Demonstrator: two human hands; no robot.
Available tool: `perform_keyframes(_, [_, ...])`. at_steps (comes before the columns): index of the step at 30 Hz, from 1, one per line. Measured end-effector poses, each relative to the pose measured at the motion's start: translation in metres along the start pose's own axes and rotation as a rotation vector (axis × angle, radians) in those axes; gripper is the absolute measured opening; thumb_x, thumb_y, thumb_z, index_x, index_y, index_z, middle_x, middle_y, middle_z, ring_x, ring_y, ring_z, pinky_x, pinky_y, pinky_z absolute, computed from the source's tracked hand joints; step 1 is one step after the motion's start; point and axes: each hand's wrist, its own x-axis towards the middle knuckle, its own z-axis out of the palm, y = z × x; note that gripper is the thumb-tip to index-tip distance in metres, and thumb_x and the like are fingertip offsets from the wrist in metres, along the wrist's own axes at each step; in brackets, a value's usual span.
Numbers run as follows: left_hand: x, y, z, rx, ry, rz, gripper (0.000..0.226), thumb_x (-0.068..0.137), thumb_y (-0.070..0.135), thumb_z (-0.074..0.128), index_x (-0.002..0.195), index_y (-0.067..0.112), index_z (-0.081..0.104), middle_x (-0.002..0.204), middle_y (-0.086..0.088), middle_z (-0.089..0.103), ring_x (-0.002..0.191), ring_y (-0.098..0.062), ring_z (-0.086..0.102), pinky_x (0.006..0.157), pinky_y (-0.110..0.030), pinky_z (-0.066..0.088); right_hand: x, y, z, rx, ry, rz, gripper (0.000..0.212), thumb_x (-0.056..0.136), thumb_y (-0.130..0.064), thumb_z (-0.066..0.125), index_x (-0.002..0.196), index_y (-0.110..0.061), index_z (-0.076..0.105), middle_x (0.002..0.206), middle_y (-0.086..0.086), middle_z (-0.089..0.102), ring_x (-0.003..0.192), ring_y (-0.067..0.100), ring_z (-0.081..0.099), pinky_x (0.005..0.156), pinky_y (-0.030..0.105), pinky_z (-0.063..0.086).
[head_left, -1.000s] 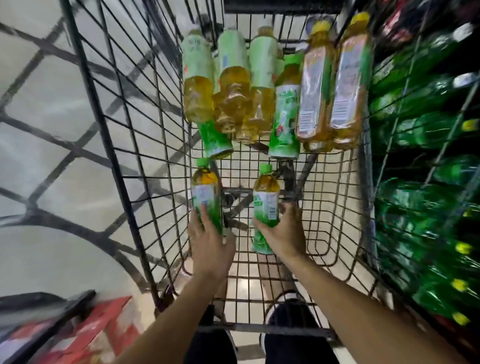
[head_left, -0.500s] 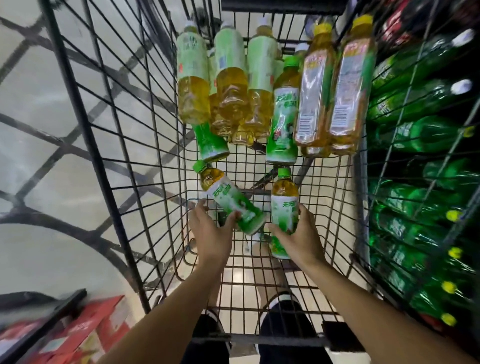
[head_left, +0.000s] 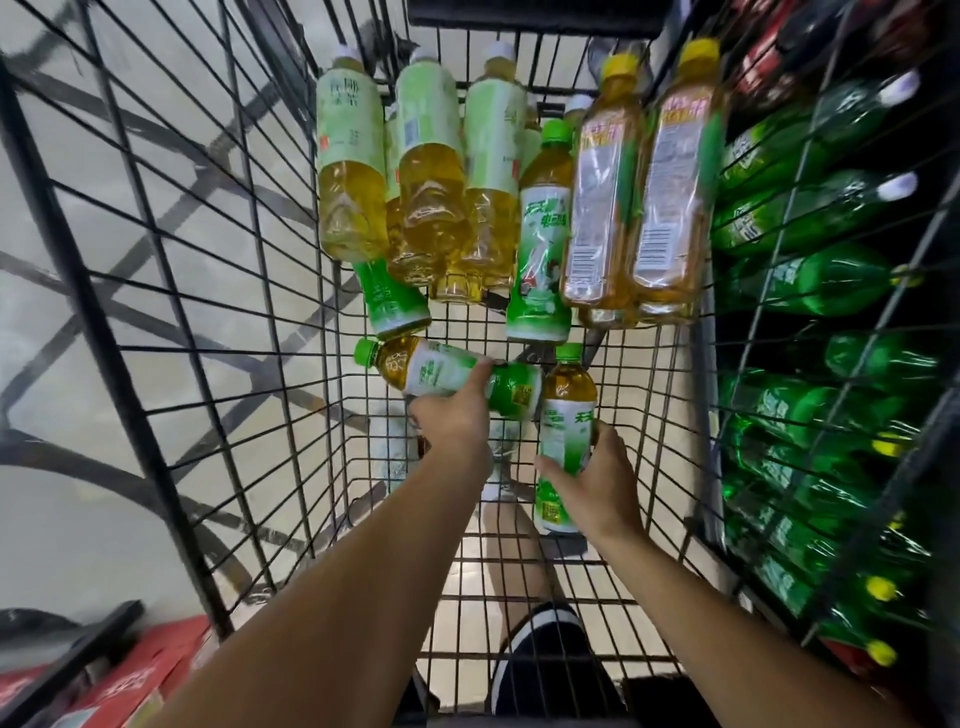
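At the lower left, red boxes (head_left: 130, 675) are cut off by the frame's edge and blurred, so we cannot read them. The cart (head_left: 109, 332) fills the middle, and the floor shows through its wire wall. At its far end lie three pale-label bottles (head_left: 431, 171) side by side, and more bottles under them are mostly covered. A green bottle (head_left: 392, 299) pokes out from beneath them, its neck and cap hidden.

Just nearer us, the left bottle (head_left: 441, 369) lies sideways above the cart's floor, cap pointing left. The left hand (head_left: 454, 421) grips it. The thumb lies across the label and the fingers curl underneath, out of our sight.

A green-label bottle (head_left: 543, 239) lies lengthwise in the middle of the far row. Below it the right bottle (head_left: 566, 415) points cap away from us, its shoulder just beside the left bottle's base; we cannot tell whether they touch. The right hand (head_left: 605, 486) clasps it, thumb on one side and fingers (head_left: 608, 441) wrapped round the other, covering part of the label.

Two yellow-cap bottles (head_left: 634, 182) lie against the cart's right wall. Beyond the wire, green soda bottles (head_left: 810, 280) fill a dark shelf, smeared by blur.

Legs and dark shorts (head_left: 545, 654) show through the cart's floor.
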Motion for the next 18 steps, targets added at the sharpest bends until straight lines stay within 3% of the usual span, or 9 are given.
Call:
perform_keyframes(4, [0.004, 0.003, 0.003, -0.011, 0.015, -0.048, 0.061, 0.068, 0.017, 0.093, 0.111, 0.013, 0.051, 0.107, -0.013, 0.068, 0.097, -0.033, 0.071, 0.094, -0.054, 0.057, 0.004, 0.003, 0.001, 0.02, -0.002, 0.027, 0.057, 0.072, -0.036, 0.086, 0.116, -0.022, 0.052, 0.109, 0.001, 0.065, 0.094, 0.023, 0.067, 0.081, 0.044, 0.058])
perform_keyframes(7, [-0.001, 0.0, -0.015, 0.065, 0.028, -0.03, 0.072, 0.063, 0.017, 0.096, 0.119, 0.009, 0.052, 0.109, -0.017, 0.071, 0.094, -0.033, 0.073, 0.087, -0.054, 0.06, 0.005, 0.0, -0.006, 0.13, -0.065, 0.116, 0.047, 0.075, -0.025, 0.087, 0.11, -0.02, 0.055, 0.104, 0.002, 0.068, 0.093, 0.024, 0.068, 0.082, 0.038, 0.056])
perform_keyframes(11, [-0.029, 0.006, -0.055, 0.142, -0.076, 0.004, 0.046, 0.077, 0.007, 0.087, 0.114, 0.004, 0.06, 0.106, -0.016, 0.073, 0.085, -0.028, 0.073, 0.068, -0.037, 0.062, -0.009, -0.017, -0.026, 0.27, -0.116, 0.177, 0.035, 0.079, -0.023, 0.085, 0.106, -0.019, 0.062, 0.093, 0.0, 0.067, 0.083, 0.02, 0.065, 0.066, 0.023, 0.047])
perform_keyframes(13, [-0.055, 0.015, -0.076, 0.199, -0.186, -0.014, 0.038, 0.081, 0.005, 0.082, 0.114, 0.0, 0.063, 0.106, -0.016, 0.074, 0.084, -0.025, 0.073, 0.061, -0.032, 0.061, -0.026, -0.028, -0.04, 0.379, -0.145, 0.19, 0.029, 0.081, -0.019, 0.083, 0.104, -0.015, 0.066, 0.096, 0.006, 0.07, 0.082, 0.021, 0.066, 0.07, 0.026, 0.05])
perform_keyframes(15, [-0.084, 0.026, -0.099, 0.239, -0.311, -0.029, 0.048, 0.076, 0.011, 0.085, 0.117, -0.004, 0.065, 0.108, -0.019, 0.076, 0.09, -0.031, 0.074, 0.067, -0.036, 0.063, -0.054, -0.041, -0.056, 0.481, -0.192, 0.173, 0.023, 0.084, -0.013, 0.08, 0.103, -0.012, 0.067, 0.098, 0.011, 0.073, 0.077, 0.019, 0.068, 0.065, 0.021, 0.053])
perform_keyframes(18, [-0.131, 0.046, -0.128, 0.308, -0.447, -0.013, 0.069, 0.064, 0.016, 0.088, 0.124, -0.004, 0.061, 0.108, -0.022, 0.076, 0.09, -0.035, 0.075, 0.075, -0.044, 0.061, -0.11, -0.062, -0.085, 0.647, -0.264, 0.111, 0.027, 0.086, -0.004, 0.075, 0.111, -0.009, 0.066, 0.096, 0.004, 0.075, 0.075, 0.01, 0.072, 0.059, 0.014, 0.054])
